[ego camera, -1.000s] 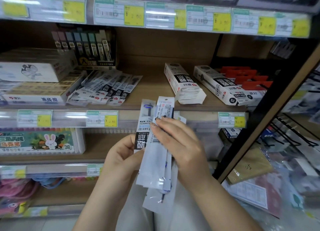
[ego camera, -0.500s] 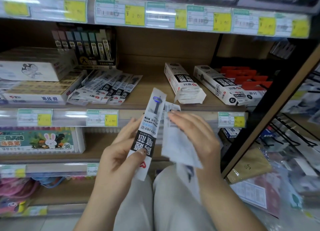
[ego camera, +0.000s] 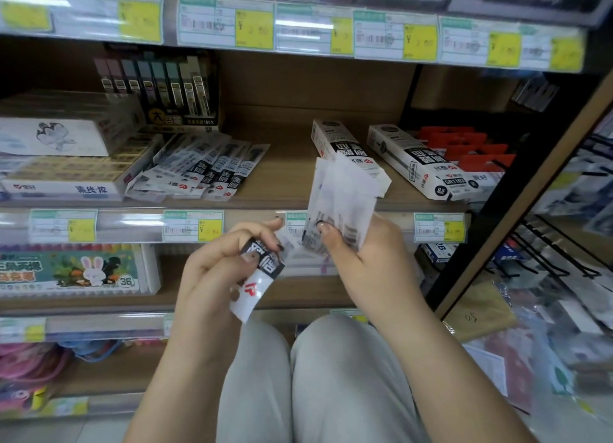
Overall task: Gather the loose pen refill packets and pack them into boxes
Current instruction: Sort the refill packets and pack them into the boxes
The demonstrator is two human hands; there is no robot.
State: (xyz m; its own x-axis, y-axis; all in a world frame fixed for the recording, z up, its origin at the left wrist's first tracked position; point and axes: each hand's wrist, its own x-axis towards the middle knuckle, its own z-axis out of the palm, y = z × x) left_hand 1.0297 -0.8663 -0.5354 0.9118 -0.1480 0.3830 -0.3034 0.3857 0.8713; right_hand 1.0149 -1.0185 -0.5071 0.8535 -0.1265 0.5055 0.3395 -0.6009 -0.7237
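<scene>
Store shelving [ego camera: 298, 164] is filling the background; left hand [ego camera: 222, 270] is gripping one refill packet [ego camera: 262, 273], right hand [ego camera: 361, 253] is gripping a packet bundle [ego camera: 341, 204].

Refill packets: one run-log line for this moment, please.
left hand: grips one refill packet | right hand: grips packet bundle | loose packets: on shelf | boxes: on shelf

Hands parted: packets [ego camera: 341, 207] split (one [ego camera: 258, 276] left, rest right).
</scene>
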